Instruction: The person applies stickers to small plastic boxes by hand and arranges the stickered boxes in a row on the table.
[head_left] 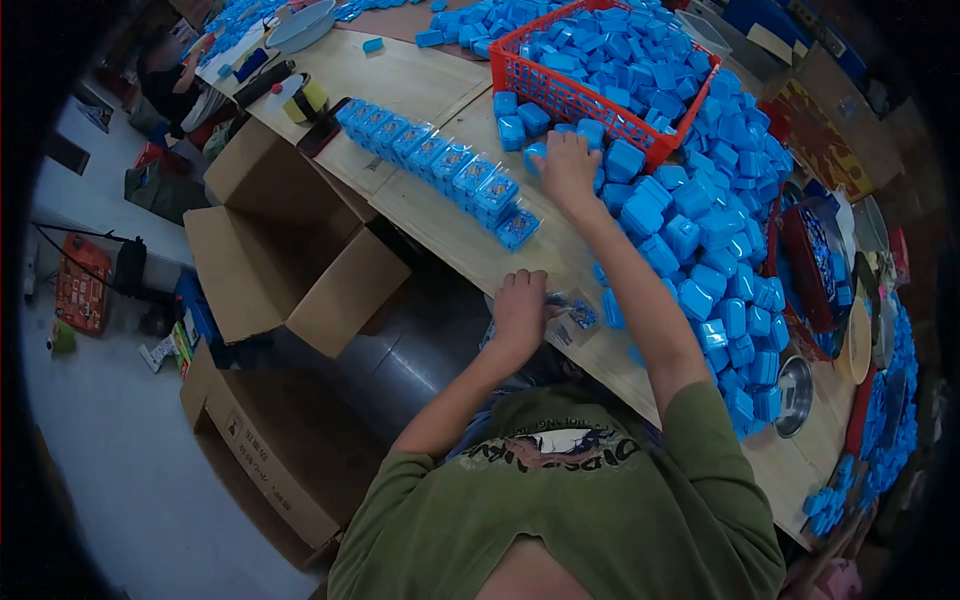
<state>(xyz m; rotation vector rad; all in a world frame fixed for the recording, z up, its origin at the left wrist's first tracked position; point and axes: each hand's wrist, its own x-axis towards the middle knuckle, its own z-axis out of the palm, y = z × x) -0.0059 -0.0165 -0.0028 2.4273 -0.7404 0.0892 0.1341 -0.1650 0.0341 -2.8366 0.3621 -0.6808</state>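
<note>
My right hand (568, 168) reaches onto the loose blue boxes (690, 225) just in front of the red basket, its fingers bent over a box; whether it grips one is hard to see. Near the table's front edge, my left hand (521, 308) has its fingers together at a clear plastic bag (575, 318) with a printed picture. Between the hands and the left side of the table runs a stacked row of bagged blue boxes (430, 160), its near end close to my left hand.
The red basket (600, 98) is heaped with blue boxes. Open cartons (275, 245) stand left of the table. A yellow container (303, 98) is at its far left, a metal bowl (795, 397) at right. Another person (170, 90) sits at the upper left.
</note>
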